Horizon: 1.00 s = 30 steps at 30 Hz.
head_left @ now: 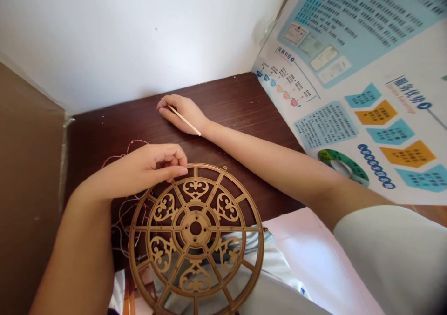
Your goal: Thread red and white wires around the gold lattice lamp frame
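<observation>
Right hand [181, 114] clamps a thin wooden stick [185, 120] above the dark wooden desk [237, 98]. Left hand [150, 166], fingers curled, lies at the rim of a gilt openwork wheel [186, 222]; grip cannot be determined.

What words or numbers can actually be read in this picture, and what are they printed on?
Poster, right heading: "服务优势"
Poster, left heading: "发展历程"
Poster's blue text blocks and small English line: too small to read.
Bronze-coloured fretwork wheel: no readable marks.
</observation>
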Motion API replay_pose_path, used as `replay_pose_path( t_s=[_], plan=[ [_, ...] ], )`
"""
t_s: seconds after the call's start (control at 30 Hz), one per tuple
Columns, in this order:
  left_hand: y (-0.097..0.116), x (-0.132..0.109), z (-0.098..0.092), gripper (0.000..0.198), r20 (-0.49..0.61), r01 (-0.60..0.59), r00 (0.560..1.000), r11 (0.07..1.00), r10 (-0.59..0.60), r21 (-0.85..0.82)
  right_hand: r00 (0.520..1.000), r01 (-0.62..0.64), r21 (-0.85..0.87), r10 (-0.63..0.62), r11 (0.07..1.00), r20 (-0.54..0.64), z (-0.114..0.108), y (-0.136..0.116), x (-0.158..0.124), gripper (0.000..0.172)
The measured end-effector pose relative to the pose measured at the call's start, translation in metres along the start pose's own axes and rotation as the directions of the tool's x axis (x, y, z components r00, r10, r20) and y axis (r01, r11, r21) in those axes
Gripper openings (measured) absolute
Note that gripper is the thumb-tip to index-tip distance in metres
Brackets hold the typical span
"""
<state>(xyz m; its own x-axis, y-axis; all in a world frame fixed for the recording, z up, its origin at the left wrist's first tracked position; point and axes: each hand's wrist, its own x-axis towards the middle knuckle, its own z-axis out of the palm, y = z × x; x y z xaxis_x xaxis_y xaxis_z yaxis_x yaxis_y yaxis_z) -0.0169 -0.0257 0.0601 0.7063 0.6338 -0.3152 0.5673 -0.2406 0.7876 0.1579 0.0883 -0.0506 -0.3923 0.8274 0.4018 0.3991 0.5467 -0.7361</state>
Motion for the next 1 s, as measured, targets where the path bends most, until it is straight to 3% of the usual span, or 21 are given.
replay_pose_path(
  t_s=[0.27, 0.37, 0.47, 0.53, 0.6, 0.73, 1.0],
  plan=[
    [-0.006, 0.008, 0.008, 0.036, -0.19, -0.144, 0.959, 0.94, 0.21, 0.31, 1.0, -0.02, -0.003, 0.02, 1.0, 0.003, -0.001, -0.001, 0.0, 0.019],
    [-0.011, 0.008, 0.01, 0.026, -0.181, -0.151, 0.956, 0.916, 0.231, 0.372, 1.0, -0.018, 0.009, 0.018, 1.0, -0.004, -0.002, -0.001, 0.0, 0.02],
    [-0.015, 0.006, 0.008, 0.028, -0.139, -0.162, 0.959, 0.881, 0.247, 0.445, 1.0, -0.01, 0.013, 0.01, 1.0, -0.015, -0.001, 0.0, 0.0, 0.02],
    [-0.016, 0.006, 0.007, 0.016, -0.101, -0.172, 0.963, 0.858, 0.25, 0.485, 1.0, -0.012, 0.006, 0.012, 1.0, -0.019, 0.0, 0.001, 0.0, 0.02],
    [-0.015, 0.006, 0.005, 0.009, -0.083, -0.172, 0.966, 0.852, 0.243, 0.494, 1.0, -0.017, -0.003, 0.017, 1.0, -0.016, 0.001, 0.002, 0.001, 0.02],
    [-0.013, 0.008, 0.004, 0.018, -0.118, -0.14, 0.971, 0.89, 0.21, 0.433, 1.0, -0.022, -0.009, 0.022, 1.0, -0.003, 0.0, -0.001, 0.0, 0.02],
    [-0.013, 0.013, 0.004, 0.026, -0.35, -0.108, 0.913, 0.951, 0.21, 0.289, 0.999, -0.035, 0.058, 0.037, 0.998, -0.03, -0.002, -0.003, -0.001, 0.018]
  ],
)
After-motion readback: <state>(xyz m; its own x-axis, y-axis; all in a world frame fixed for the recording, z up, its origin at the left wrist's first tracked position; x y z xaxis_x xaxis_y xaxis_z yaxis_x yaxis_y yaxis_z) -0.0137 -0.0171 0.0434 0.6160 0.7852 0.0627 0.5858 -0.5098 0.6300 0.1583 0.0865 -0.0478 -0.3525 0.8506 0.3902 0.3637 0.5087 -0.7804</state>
